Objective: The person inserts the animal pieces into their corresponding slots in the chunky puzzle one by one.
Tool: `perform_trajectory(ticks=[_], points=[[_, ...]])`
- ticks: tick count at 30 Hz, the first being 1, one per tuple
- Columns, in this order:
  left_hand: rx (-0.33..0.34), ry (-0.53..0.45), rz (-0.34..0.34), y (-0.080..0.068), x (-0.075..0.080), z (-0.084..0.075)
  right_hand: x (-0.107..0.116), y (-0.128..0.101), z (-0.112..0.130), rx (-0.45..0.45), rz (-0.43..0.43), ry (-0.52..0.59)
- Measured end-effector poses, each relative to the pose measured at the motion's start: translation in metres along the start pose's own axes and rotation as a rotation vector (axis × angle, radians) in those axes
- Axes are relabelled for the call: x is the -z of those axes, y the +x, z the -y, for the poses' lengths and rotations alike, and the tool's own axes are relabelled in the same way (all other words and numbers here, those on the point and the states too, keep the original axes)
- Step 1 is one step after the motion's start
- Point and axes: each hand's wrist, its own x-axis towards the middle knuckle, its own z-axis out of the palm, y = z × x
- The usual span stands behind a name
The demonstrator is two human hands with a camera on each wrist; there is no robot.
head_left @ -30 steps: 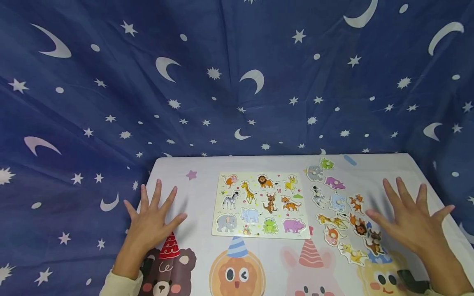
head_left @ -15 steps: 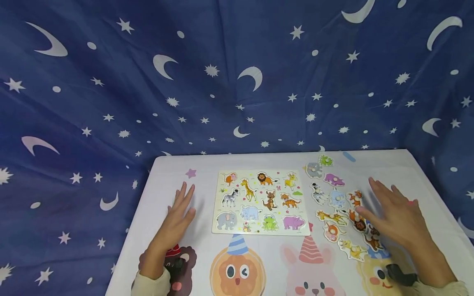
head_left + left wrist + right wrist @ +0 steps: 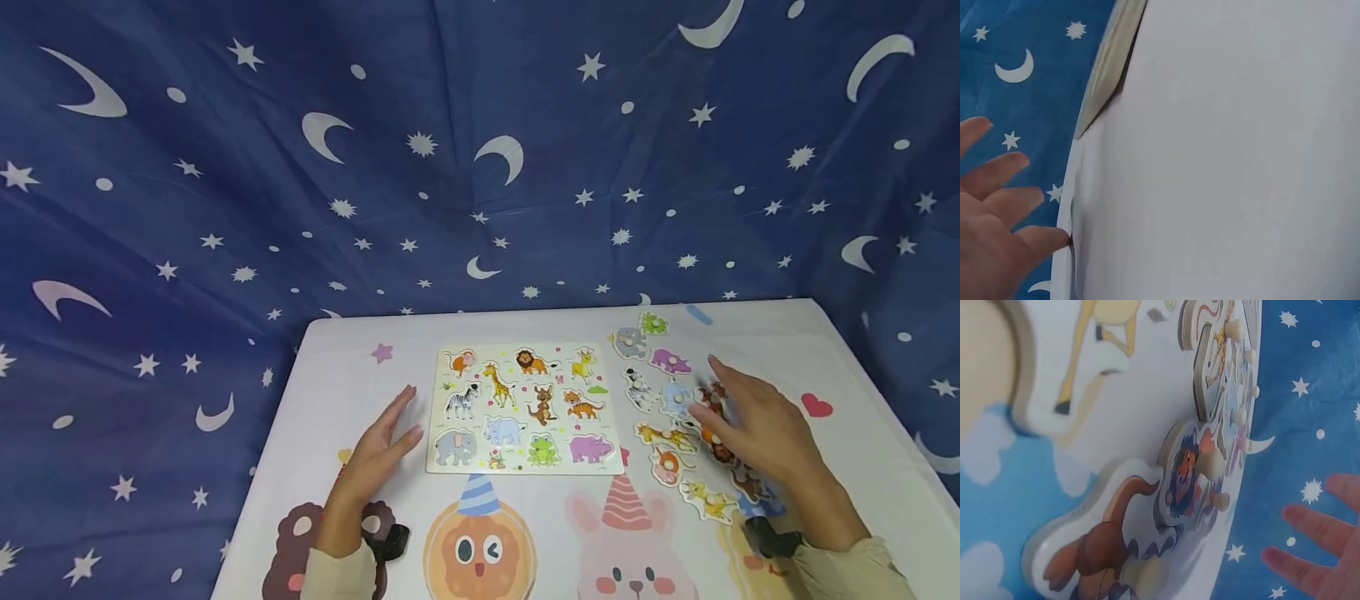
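Observation:
My left hand [image 3: 378, 454] hovers just left of the animal puzzle board [image 3: 468, 469], thumb and fingers spread apart and holding nothing. The left wrist view shows the board's edge [image 3: 1107, 72] beyond the hand. My right hand [image 3: 765, 425] is over the loose knobbed puzzle pieces, fingers extended, with nothing in its grasp. Closest to it are the lion piece [image 3: 720, 452], the tiger piece [image 3: 710, 396] and the kangaroo piece [image 3: 748, 483], partly hidden by the hand. In the right wrist view the lion piece [image 3: 1182, 478] and kangaroo piece [image 3: 1100, 550] lie flat, knobs up.
More loose pieces lie right of the board: a frog [image 3: 653, 323], an elephant [image 3: 630, 342], a purple hippo [image 3: 670, 361], a zebra [image 3: 637, 392], a giraffe [image 3: 663, 435], a monkey [image 3: 666, 467], a yellow antelope [image 3: 707, 502]. A starry blue curtain [image 3: 450, 208] stands behind the white table [image 3: 337, 342].
Both hands have moved inward from the table's sides, the left toward the board and the right over the pieces. Their widely spread fingers have drawn closer together. The pieces lie as before.

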Motion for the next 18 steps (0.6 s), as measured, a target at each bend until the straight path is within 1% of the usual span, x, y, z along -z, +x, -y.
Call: perform_trajectory(ticks=[3, 5, 8, 10, 13, 15, 18], points=[[0.022, 0.086, -0.004, 0.002, -0.001, 0.004, -0.002, 0.004, -0.002, -0.013, 0.022, -0.007], [0.023, 0.175, 0.012, 0.002, -0.001, 0.005, -0.002, 0.005, -0.004, -0.016, 0.037, -0.014], [0.025, 0.292, 0.055, 0.004, -0.003, 0.006, -0.001, 0.007, -0.008, -0.019, 0.051, 0.001], [0.044, 0.359, 0.085, 0.005, -0.004, 0.008, -0.001, 0.008, -0.01, -0.02, 0.058, 0.021], [0.074, 0.437, 0.135, 0.005, -0.006, 0.01, 0.0, 0.008, -0.012, -0.033, 0.082, 0.047], [0.086, 0.482, 0.157, 0.004, -0.008, 0.012, 0.001, 0.007, -0.014, -0.05, 0.098, 0.058], [0.08, 0.518, 0.159, 0.001, -0.011, 0.013, 0.002, 0.005, -0.019, -0.07, 0.107, 0.066]])
